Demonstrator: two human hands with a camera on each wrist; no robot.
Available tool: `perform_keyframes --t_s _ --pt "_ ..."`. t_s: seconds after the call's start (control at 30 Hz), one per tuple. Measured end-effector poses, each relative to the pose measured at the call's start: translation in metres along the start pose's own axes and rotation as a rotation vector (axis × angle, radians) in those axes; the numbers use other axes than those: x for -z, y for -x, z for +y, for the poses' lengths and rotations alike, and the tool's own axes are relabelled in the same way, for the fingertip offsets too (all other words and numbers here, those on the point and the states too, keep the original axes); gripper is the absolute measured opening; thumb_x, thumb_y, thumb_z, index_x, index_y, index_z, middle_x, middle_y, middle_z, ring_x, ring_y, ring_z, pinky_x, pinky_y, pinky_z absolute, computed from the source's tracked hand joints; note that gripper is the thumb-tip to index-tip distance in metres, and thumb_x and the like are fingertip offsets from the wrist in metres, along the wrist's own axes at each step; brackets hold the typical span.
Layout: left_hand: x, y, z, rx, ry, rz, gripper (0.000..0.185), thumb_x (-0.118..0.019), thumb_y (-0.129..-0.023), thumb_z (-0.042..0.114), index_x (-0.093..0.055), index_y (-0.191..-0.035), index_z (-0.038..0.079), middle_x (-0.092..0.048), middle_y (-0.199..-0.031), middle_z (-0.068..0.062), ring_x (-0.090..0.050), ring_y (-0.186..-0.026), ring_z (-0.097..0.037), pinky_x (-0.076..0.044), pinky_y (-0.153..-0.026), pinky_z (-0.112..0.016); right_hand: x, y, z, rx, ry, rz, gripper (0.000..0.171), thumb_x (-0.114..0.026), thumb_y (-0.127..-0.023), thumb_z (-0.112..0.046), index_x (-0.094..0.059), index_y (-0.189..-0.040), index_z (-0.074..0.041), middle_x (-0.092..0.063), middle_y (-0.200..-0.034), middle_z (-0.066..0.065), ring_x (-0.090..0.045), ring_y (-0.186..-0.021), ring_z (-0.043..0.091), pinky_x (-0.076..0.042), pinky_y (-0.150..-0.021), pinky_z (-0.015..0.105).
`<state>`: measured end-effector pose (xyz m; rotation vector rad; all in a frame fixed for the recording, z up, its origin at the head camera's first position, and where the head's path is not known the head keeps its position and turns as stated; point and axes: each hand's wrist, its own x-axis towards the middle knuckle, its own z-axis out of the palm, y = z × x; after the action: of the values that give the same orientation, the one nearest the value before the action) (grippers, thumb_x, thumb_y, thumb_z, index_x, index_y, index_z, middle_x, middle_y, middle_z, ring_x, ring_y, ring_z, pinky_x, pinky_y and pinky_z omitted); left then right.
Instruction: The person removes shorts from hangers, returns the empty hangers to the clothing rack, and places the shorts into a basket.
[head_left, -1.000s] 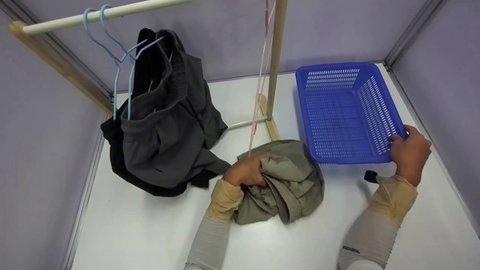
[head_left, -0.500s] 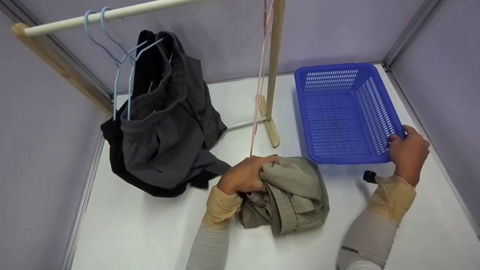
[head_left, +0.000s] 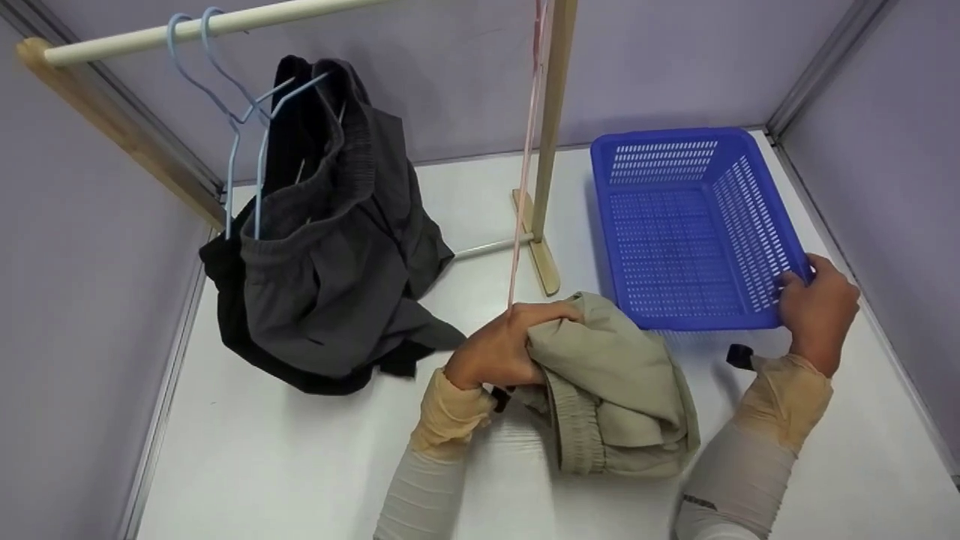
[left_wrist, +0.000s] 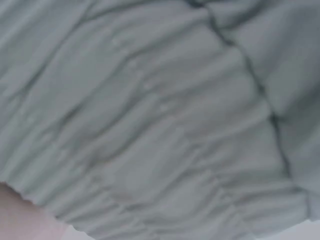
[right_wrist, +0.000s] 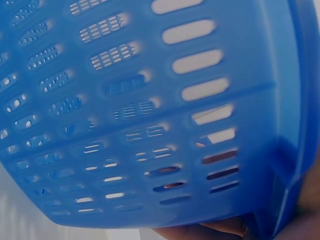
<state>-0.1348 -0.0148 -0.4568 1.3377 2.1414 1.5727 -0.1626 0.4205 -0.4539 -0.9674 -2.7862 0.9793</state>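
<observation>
Khaki shorts (head_left: 615, 382) with a gathered elastic waistband hang bunched from my left hand (head_left: 502, 349), whose fingers grip the cloth near the waistband. That ribbed waistband (left_wrist: 150, 125) fills the left wrist view. With my right hand (head_left: 819, 307) I grip the near right corner of a blue plastic basket (head_left: 694, 324), thumb over the rim. Nothing lies inside the basket. Its slotted wall (right_wrist: 150, 110) takes up most of the right wrist view, with part of my hand at the bottom edge.
Dark grey shorts (head_left: 330, 300) and black shorts (head_left: 225, 262) hang on light blue hangers (head_left: 234, 120) from a rack's white rail (head_left: 150, 45) at left. A wooden post (head_left: 553, 135) and a pink cord (head_left: 523, 202) stand between rack and basket. Walls enclose the white table (head_left: 247, 465).
My left hand has lifted the khaki shorts and drawn them slightly right and nearer, so the waistband now hangs down. The right hand and basket have hardly moved.
</observation>
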Motion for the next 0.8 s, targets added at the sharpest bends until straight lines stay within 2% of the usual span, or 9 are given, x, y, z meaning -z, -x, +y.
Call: perform_keyframes --t_s 0.17,0.23,0.3,0.37,0.43,0.57,0.73,0.77,0.8 --pt "-0.008 -0.010 0.003 -0.069 0.125 0.029 0.060 -0.090 -0.079 0.008 -0.065 -0.134 0.007 -0.074 -0.129 -0.014 -0.069 -0.122 -0.020 -0.055 -0.111 -0.031 0.001 -0.002 0.003 0.011 -0.002 0.013 0.056 -0.045 -0.111 -0.023 -0.038 -0.164 -0.007 -0.058 -0.153 0.029 -0.062 -0.123 0.038 -0.043 -0.075 0.022" --pt "-0.012 -0.015 0.004 -0.088 0.174 0.043 0.059 -0.088 -0.079 0.007 -0.064 -0.133 0.004 -0.073 -0.126 -0.018 -0.069 -0.119 -0.020 -0.056 -0.109 -0.032 0.001 -0.003 0.005 0.013 -0.006 0.017 0.056 -0.045 -0.111 -0.023 -0.039 -0.164 -0.007 -0.058 -0.153 0.029 -0.064 -0.123 0.039 -0.049 -0.078 0.026" --pt "-0.016 -0.022 0.005 -0.103 0.214 0.068 0.057 -0.085 -0.080 0.005 -0.062 -0.132 0.000 -0.072 -0.124 -0.021 -0.069 -0.116 -0.020 -0.057 -0.107 -0.033 0.001 -0.003 0.005 0.016 -0.011 0.021 0.056 -0.046 -0.110 -0.023 -0.039 -0.164 -0.007 -0.057 -0.154 0.029 -0.063 -0.126 0.041 -0.056 -0.089 0.039" --pt "-0.021 -0.029 0.007 -0.107 0.249 0.105 0.056 -0.080 -0.080 0.002 -0.061 -0.132 -0.002 -0.071 -0.123 -0.025 -0.068 -0.115 -0.018 -0.057 -0.105 -0.033 0.001 -0.002 0.006 0.026 -0.020 0.031 0.056 -0.046 -0.110 -0.023 -0.040 -0.163 -0.007 -0.057 -0.154 0.030 -0.060 -0.130 0.044 -0.053 -0.105 0.053" --pt "-0.024 -0.035 0.009 -0.101 0.278 0.150 0.056 -0.077 -0.079 0.000 -0.060 -0.132 -0.004 -0.069 -0.123 -0.027 -0.067 -0.114 -0.016 -0.057 -0.105 -0.033 0.001 0.000 0.006 0.042 -0.028 0.041 0.056 -0.047 -0.109 -0.023 -0.042 -0.162 -0.006 -0.058 -0.152 0.032 -0.059 -0.133 0.047 -0.046 -0.115 0.059" --pt "-0.027 -0.049 0.013 -0.084 0.286 0.241 0.059 -0.075 -0.079 0.000 -0.058 -0.135 -0.006 -0.067 -0.126 -0.029 -0.066 -0.115 -0.015 -0.056 -0.106 -0.032 -0.002 -0.002 0.008 0.064 -0.037 0.046 0.055 -0.050 -0.109 -0.023 -0.045 -0.160 -0.006 -0.060 -0.149 0.033 -0.058 -0.134 0.050 -0.044 -0.116 0.062" --pt "-0.024 -0.065 0.020 -0.076 0.272 0.350 0.059 -0.071 -0.080 -0.001 -0.056 -0.137 -0.008 -0.066 -0.129 -0.030 -0.066 -0.116 -0.017 -0.055 -0.108 -0.031 -0.003 -0.014 0.010 0.079 0.020 -0.020 0.052 -0.049 -0.110 -0.022 -0.046 -0.159 -0.004 -0.055 -0.151 0.035 -0.055 -0.137 0.058 -0.042 -0.117 0.068" --pt "-0.023 -0.069 0.022 -0.076 0.279 0.372 0.059 -0.069 -0.080 -0.001 -0.055 -0.137 -0.009 -0.065 -0.129 -0.030 -0.065 -0.116 -0.016 -0.054 -0.108 -0.031 0.000 -0.014 0.008 0.044 0.026 -0.054 0.054 -0.045 -0.111 -0.028 -0.043 -0.160 -0.006 -0.051 -0.155 0.034 -0.052 -0.141 0.058 -0.041 -0.119 0.067" --pt "-0.022 -0.073 0.023 -0.076 0.287 0.399 0.059 -0.067 -0.079 -0.002 -0.055 -0.136 -0.009 -0.064 -0.129 -0.031 -0.064 -0.115 -0.015 -0.054 -0.107 -0.030 -0.002 -0.015 0.009 0.060 -0.014 -0.033 0.047 -0.042 -0.110 -0.025 -0.056 -0.150 -0.004 -0.063 -0.142 0.033 -0.063 -0.129 0.052 -0.050 -0.113 0.058"
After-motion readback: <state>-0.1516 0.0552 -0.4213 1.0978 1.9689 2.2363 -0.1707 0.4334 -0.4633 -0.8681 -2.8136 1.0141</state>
